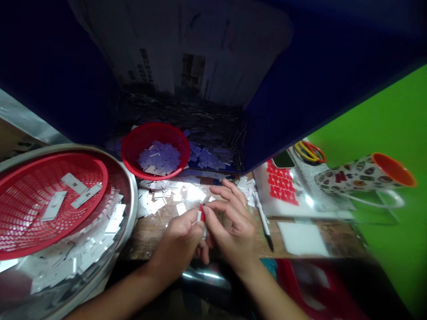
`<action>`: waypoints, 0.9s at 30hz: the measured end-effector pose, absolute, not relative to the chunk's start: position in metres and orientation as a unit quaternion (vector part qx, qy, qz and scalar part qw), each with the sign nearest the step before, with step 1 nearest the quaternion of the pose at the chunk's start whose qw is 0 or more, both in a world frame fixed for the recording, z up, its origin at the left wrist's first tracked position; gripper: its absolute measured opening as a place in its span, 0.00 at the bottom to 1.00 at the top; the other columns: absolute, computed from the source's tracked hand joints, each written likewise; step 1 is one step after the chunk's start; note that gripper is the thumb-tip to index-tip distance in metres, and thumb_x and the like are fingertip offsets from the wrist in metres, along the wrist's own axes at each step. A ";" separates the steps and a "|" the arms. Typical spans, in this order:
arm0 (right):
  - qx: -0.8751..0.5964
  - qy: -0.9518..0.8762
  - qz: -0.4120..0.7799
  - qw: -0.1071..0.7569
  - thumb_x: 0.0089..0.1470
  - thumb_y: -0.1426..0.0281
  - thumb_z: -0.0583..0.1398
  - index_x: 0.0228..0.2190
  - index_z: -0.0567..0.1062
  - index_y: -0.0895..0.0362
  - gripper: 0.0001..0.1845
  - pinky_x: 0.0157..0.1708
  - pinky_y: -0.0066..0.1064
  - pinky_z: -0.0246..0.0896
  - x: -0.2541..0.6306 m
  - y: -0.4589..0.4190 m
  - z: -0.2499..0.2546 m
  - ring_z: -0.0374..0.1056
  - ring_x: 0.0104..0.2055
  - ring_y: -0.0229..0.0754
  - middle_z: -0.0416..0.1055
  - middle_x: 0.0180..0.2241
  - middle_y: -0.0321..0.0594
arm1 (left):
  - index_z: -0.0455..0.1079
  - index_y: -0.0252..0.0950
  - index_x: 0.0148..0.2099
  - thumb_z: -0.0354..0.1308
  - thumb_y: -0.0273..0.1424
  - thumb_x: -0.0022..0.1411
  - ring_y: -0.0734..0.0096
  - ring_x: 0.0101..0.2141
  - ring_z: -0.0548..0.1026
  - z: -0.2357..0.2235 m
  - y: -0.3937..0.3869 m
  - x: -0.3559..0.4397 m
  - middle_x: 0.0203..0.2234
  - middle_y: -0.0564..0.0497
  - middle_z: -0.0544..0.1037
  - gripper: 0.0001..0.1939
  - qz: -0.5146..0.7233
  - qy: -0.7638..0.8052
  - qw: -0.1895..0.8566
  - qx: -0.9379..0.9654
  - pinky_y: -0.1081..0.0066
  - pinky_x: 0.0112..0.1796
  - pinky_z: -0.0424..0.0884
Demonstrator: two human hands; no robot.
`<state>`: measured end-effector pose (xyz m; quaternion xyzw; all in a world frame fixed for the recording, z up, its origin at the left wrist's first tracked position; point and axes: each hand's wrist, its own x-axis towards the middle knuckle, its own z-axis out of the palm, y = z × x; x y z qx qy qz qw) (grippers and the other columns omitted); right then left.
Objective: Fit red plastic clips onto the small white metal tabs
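My left hand and my right hand meet over the wooden table, just in front of me. Both pinch one small piece with a red patch between thumb and fingertips. The other fingers of my right hand are stretched out. Loose small silvery plates lie scattered on the table just beyond my hands. A small red basket behind them holds several more such plates.
A large metal basin at left holds a big red basket with three longer plates, over a heap of others. At right lie a sheet of red stickers, a pen, a patterned mug, coloured rings and a white pad.
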<state>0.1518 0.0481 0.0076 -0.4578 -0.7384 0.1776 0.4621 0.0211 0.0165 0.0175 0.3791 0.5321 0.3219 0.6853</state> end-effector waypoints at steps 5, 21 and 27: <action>-0.458 -0.740 0.170 0.463 0.51 0.78 0.61 0.31 0.76 0.53 0.07 0.56 0.57 0.56 0.152 0.046 0.007 0.63 0.56 0.52 0.75 0.42 0.41 | 0.66 0.38 0.43 0.44 0.32 0.63 0.70 0.17 0.70 0.014 0.014 0.021 0.14 0.59 0.69 0.11 0.324 0.529 0.675 0.399 0.71 0.24 0.66; -0.461 -0.765 0.099 0.438 0.49 0.77 0.62 0.32 0.77 0.52 0.08 0.55 0.57 0.56 0.151 0.046 0.011 0.63 0.56 0.56 0.75 0.42 0.41 | 0.62 0.41 0.31 0.44 0.31 0.65 0.71 0.20 0.72 0.011 0.010 0.022 0.15 0.58 0.71 0.11 0.347 0.556 0.617 0.436 0.71 0.27 0.67; -0.459 -0.794 0.026 0.399 0.48 0.73 0.64 0.33 0.77 0.48 0.09 0.55 0.58 0.52 0.155 0.049 0.012 0.62 0.57 0.58 0.74 0.46 0.38 | 0.64 0.40 0.35 0.44 0.31 0.64 0.71 0.19 0.72 0.014 0.013 0.021 0.14 0.58 0.71 0.09 0.345 0.550 0.639 0.413 0.71 0.27 0.67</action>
